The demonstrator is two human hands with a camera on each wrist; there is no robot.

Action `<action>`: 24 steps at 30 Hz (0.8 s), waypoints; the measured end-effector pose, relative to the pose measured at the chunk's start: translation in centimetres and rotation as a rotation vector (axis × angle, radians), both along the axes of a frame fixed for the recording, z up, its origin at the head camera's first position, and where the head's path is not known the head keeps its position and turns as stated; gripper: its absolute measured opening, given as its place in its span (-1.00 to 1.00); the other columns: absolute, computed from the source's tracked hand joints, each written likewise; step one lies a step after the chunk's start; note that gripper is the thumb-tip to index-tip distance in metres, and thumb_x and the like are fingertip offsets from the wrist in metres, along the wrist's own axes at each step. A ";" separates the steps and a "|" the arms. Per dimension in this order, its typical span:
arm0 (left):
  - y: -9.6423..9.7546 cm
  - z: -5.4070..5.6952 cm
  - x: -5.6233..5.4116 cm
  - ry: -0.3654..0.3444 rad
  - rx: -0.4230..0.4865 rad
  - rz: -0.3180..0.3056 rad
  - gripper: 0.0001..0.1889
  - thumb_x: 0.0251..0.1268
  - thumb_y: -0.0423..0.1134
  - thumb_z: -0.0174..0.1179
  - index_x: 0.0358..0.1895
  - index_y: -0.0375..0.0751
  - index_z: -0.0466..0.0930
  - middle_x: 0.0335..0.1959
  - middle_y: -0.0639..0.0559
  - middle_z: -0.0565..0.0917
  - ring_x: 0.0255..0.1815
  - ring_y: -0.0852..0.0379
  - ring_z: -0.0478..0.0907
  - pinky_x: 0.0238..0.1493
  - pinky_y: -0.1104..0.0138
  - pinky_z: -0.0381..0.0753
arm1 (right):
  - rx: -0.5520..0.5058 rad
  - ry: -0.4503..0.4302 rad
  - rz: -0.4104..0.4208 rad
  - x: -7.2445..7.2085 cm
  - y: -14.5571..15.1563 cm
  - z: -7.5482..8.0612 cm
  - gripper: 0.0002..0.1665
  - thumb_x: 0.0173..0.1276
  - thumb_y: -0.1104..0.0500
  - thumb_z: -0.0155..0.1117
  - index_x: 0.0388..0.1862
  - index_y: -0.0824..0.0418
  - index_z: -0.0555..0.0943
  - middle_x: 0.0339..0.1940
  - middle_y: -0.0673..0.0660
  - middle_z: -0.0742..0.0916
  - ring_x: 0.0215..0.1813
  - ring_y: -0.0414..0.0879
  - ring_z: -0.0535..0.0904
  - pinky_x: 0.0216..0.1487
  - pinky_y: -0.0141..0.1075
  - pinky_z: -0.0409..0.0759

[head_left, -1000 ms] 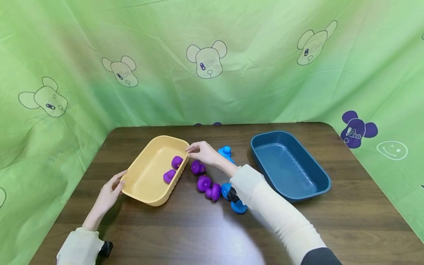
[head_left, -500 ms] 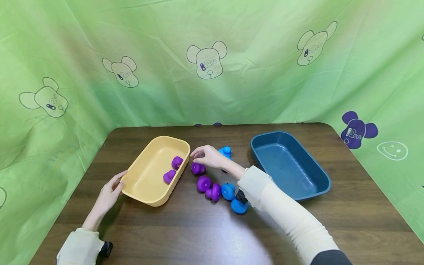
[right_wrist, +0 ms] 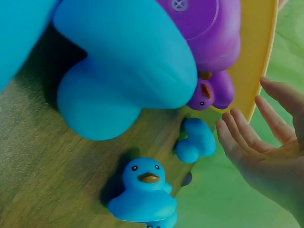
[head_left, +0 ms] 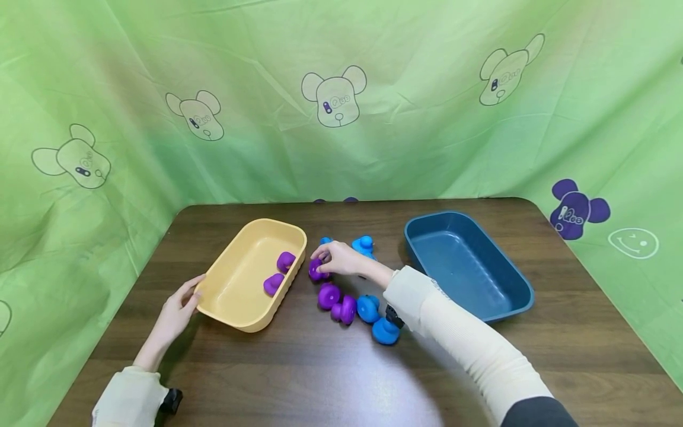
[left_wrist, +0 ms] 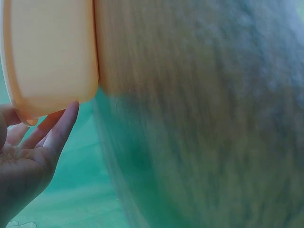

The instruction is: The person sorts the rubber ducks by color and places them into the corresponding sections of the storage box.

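My left hand holds the near-left end of the yellow bin, thumb and fingers at its rim; the left wrist view shows fingertips against the bin's wall. Two purple rubber ducks lie inside along its right wall. My right hand reaches over a purple rubber duck just right of the bin. In the right wrist view its fingers are spread beside that duck, with a gap showing. Two more purple ducks lie nearer me.
Blue rubber ducks lie right of the purple ones, and others stand farther back, one partly behind my right hand. A dark blue bin without ducks stands at the right. A green printed cloth hangs behind the wooden table.
My right hand has left the yellow bin's right rim, moved right, then come down to the purple duck beside it. The left hand and the bin stay in place.
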State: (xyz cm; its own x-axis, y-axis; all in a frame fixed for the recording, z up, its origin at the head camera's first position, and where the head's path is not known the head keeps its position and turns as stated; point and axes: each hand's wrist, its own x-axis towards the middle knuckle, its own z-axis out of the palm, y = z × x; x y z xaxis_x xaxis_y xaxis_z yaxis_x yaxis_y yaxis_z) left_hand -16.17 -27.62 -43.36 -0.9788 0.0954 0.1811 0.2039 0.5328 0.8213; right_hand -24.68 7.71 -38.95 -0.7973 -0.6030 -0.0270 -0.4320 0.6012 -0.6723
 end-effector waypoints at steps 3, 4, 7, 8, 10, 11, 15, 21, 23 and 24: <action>0.0 0.0 0.0 0.001 0.008 0.000 -0.63 0.33 -0.41 -0.14 0.18 -0.46 0.25 -0.08 -0.48 0.48 -0.33 0.44 0.44 -0.39 0.53 0.50 | 0.006 0.011 0.007 -0.2 0.1 -0.3 -0.63 0.08 0.27 0.22 -0.08 0.33 0.56 -0.15 0.24 0.64 -0.05 0.01 0.53 -0.04 -0.32 0.46; 0.0 0.0 0.0 0.002 0.007 -0.001 -0.63 0.33 -0.41 -0.14 0.18 -0.46 0.25 -0.08 -0.48 0.48 -0.34 0.44 0.44 -0.39 0.52 0.50 | 0.008 0.014 0.008 -0.2 0.1 -0.4 -0.63 0.08 0.26 0.22 -0.08 0.33 0.56 -0.15 0.23 0.64 -0.05 0.01 0.53 -0.03 -0.32 0.46; 0.0 0.0 0.0 0.004 -0.002 0.004 -0.63 0.33 -0.41 -0.14 0.17 -0.45 0.26 -0.09 -0.46 0.48 -0.35 0.44 0.43 -0.40 0.50 0.50 | 0.013 0.023 0.011 -0.4 0.3 -0.6 -0.61 0.07 0.26 0.23 -0.07 0.33 0.56 -0.14 0.24 0.63 -0.03 0.02 0.51 0.00 -0.30 0.44; 0.0 0.0 0.0 0.003 -0.003 0.006 -0.63 0.33 -0.41 -0.14 0.17 -0.45 0.26 -0.09 -0.46 0.48 -0.35 0.44 0.43 -0.40 0.50 0.50 | 0.015 0.023 0.013 -0.4 0.3 -0.6 -0.61 0.07 0.25 0.23 -0.07 0.34 0.55 -0.13 0.25 0.63 -0.02 0.03 0.51 0.00 -0.29 0.44; 0.0 0.0 0.0 0.002 -0.004 0.006 -0.63 0.33 -0.41 -0.14 0.17 -0.45 0.26 -0.08 -0.46 0.48 -0.35 0.43 0.43 -0.40 0.49 0.51 | 0.019 0.017 0.015 -0.6 0.3 -0.7 -0.60 0.08 0.25 0.23 -0.06 0.35 0.55 -0.13 0.26 0.62 -0.02 0.04 0.50 0.01 -0.28 0.44; 0.0 0.0 0.0 0.000 -0.005 0.008 -0.63 0.33 -0.41 -0.14 0.17 -0.45 0.26 -0.08 -0.46 0.48 -0.35 0.43 0.44 -0.40 0.49 0.51 | 0.019 0.014 0.017 -0.6 0.4 -0.7 -0.60 0.08 0.25 0.24 -0.06 0.36 0.55 -0.13 0.27 0.62 -0.02 0.05 0.50 0.01 -0.28 0.44; -0.1 0.0 0.0 0.003 -0.010 0.011 -0.63 0.33 -0.41 -0.14 0.17 -0.45 0.26 -0.10 -0.46 0.49 -0.36 0.41 0.44 -0.40 0.48 0.51 | 0.024 -0.007 0.025 -0.9 0.4 -0.7 -0.57 0.07 0.25 0.26 -0.05 0.37 0.53 -0.12 0.29 0.61 -0.03 0.06 0.52 -0.02 -0.30 0.45; -0.1 -0.1 -0.1 0.002 -0.023 0.018 -0.63 0.33 -0.40 -0.14 0.17 -0.43 0.27 -0.09 -0.45 0.49 -0.34 0.42 0.44 -0.39 0.45 0.52 | 0.088 -0.074 0.028 -2.6 0.1 -1.8 -0.52 0.03 0.22 0.32 -0.01 0.31 0.53 -0.10 0.25 0.61 0.01 0.04 0.49 0.03 -0.23 0.43; -0.1 -0.1 -0.1 0.000 -0.019 0.018 -0.63 0.33 -0.40 -0.14 0.18 -0.42 0.27 -0.09 -0.45 0.49 -0.33 0.42 0.44 -0.39 0.46 0.52 | 0.092 -0.055 0.056 -3.8 0.1 -3.5 -0.49 0.02 0.14 0.34 0.00 0.24 0.53 -0.10 0.22 0.62 0.00 0.00 0.49 0.02 -0.24 0.42; -0.1 -0.2 -0.1 0.000 -0.016 0.018 -0.63 0.33 -0.40 -0.13 0.18 -0.42 0.27 -0.09 -0.45 0.49 -0.33 0.42 0.44 -0.39 0.46 0.52 | 0.089 -0.064 0.071 -4.6 0.2 -4.4 -0.47 0.00 0.10 0.37 0.00 0.20 0.54 -0.11 0.19 0.62 0.00 -0.03 0.50 0.00 -0.26 0.43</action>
